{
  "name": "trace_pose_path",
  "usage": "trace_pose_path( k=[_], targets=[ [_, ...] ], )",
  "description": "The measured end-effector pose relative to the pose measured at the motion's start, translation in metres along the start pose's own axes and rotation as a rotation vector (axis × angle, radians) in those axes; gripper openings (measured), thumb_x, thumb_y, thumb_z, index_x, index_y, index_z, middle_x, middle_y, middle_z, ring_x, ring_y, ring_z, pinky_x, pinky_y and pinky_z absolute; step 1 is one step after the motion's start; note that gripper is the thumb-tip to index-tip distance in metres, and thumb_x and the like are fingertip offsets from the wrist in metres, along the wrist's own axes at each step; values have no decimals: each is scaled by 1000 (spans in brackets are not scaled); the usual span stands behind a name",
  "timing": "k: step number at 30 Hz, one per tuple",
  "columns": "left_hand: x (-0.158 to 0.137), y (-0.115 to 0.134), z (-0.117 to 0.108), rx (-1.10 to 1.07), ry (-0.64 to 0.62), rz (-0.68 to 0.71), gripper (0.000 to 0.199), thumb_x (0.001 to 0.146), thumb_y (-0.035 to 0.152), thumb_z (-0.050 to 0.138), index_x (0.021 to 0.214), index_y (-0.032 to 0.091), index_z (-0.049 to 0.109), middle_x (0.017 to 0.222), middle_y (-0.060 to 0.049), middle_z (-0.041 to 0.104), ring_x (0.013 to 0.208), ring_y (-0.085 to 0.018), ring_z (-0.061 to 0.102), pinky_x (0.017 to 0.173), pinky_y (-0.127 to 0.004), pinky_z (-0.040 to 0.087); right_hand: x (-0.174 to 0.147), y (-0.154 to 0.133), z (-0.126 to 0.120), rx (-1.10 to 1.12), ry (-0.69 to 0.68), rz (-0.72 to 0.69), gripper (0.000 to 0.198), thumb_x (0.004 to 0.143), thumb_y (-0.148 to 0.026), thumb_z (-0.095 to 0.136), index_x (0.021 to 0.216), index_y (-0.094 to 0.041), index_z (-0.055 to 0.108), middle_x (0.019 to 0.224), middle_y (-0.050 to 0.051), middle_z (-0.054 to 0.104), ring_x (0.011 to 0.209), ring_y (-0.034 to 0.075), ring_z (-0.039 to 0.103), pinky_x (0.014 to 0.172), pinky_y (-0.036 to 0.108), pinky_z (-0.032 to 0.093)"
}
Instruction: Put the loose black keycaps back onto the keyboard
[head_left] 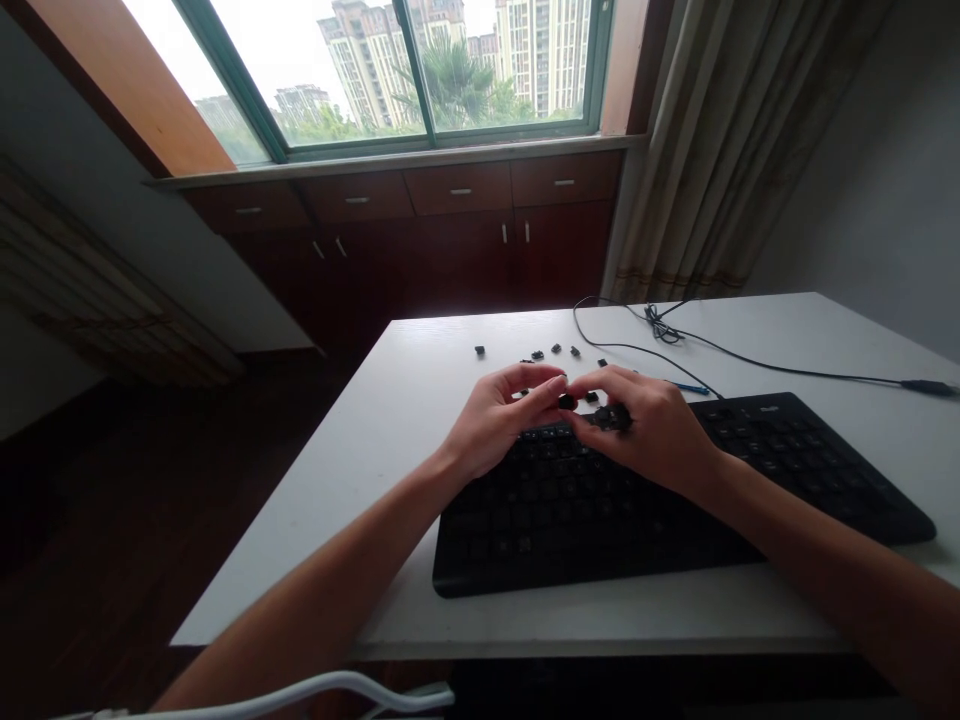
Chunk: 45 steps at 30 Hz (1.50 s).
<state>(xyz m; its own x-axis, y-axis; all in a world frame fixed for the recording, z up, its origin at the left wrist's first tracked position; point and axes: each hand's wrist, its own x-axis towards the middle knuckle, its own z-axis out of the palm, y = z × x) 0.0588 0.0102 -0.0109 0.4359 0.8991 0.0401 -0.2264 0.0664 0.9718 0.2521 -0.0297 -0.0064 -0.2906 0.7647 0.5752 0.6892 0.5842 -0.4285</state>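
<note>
Head view: my hands (484,425), nearly closed, pinch a small black piece (568,402) by the keyboard (600,535), tabletop (352,470) stretching to its left edge.

The white rectangular desk (337,470) gives passage at left; beyond the long black keyboard (622,515), small black pieces (556,349) and a thin black cable (660,322) obstruct.

Green-framed window (417,80) was spotted up top, palm tree (454,80) and tower blocks (544,50) seen outside. Reddish-brown cabinet (442,255) was tucked right under sill (420,158), drawers (480,200) fitted with pale handles (460,191). Curtains (690,170) were hung either side. White tube-ish thing (337,682) was caught at bottom.
</note>
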Motion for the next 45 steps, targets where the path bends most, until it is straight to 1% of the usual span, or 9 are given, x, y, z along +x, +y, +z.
trace_pose_path(
  k=[7,10,14,21,28,32,38,42,45],
  targets=[
    [2,-2,-3,16,46,19,34,82,36,77,108,13,71,108,-9,72,96,-20,69,87,-33,58,-2,1,-2,36,-19,-135,26,90,-23,63,116,-23,68,115,6,72,88,18,70,70,29,54],
    [3,-2,-4,-7,50,39,34,83,34,76,109,13,70,108,-10,72,98,-20,69,91,-34,57,-2,2,-1,48,-29,-152,29,90,-24,64,119,-24,67,115,5,73,88,18,71,72,29,56],
    [6,-1,-8,-46,68,43,36,84,34,77,111,12,69,107,-11,73,98,-21,71,98,-39,54,-4,4,-1,50,-56,-155,24,91,-25,65,114,-23,69,113,5,74,87,19,72,73,30,57],
    [20,-4,-34,-3,183,124,38,80,36,80,108,12,70,112,-12,72,96,-20,71,101,-39,53,-5,0,7,155,-346,-325,29,92,-15,60,117,-24,69,117,4,74,95,18,73,80,30,58],
    [31,-3,-62,113,292,200,43,76,38,82,106,10,70,105,-12,72,89,-19,72,95,-39,54,-3,-10,12,47,-465,-427,39,83,-3,58,114,-23,69,122,2,73,101,20,72,81,32,58],
    [31,1,-65,85,292,229,42,76,38,82,106,11,70,104,-12,72,89,-19,71,95,-39,54,-2,-16,8,16,-508,-405,43,79,-1,59,115,-23,69,125,2,70,101,20,71,83,31,57],
    [31,0,-65,80,266,245,42,77,39,81,107,11,70,105,-12,71,91,-19,70,95,-39,54,-6,-25,12,21,-464,-320,25,88,-12,61,108,-23,71,116,5,72,83,17,73,72,29,57],
    [32,-1,-67,81,253,252,41,78,38,80,106,11,70,105,-12,71,91,-19,70,94,-39,54,-10,-25,16,66,-406,-282,19,91,-18,60,107,-22,70,113,6,73,84,18,73,71,29,58],
    [33,0,-67,72,257,244,39,78,36,81,106,11,70,104,-12,72,92,-19,70,95,-38,54,-10,-23,15,82,-425,-261,17,92,-20,60,105,-23,71,114,6,73,84,18,73,72,30,58]
  ],
)
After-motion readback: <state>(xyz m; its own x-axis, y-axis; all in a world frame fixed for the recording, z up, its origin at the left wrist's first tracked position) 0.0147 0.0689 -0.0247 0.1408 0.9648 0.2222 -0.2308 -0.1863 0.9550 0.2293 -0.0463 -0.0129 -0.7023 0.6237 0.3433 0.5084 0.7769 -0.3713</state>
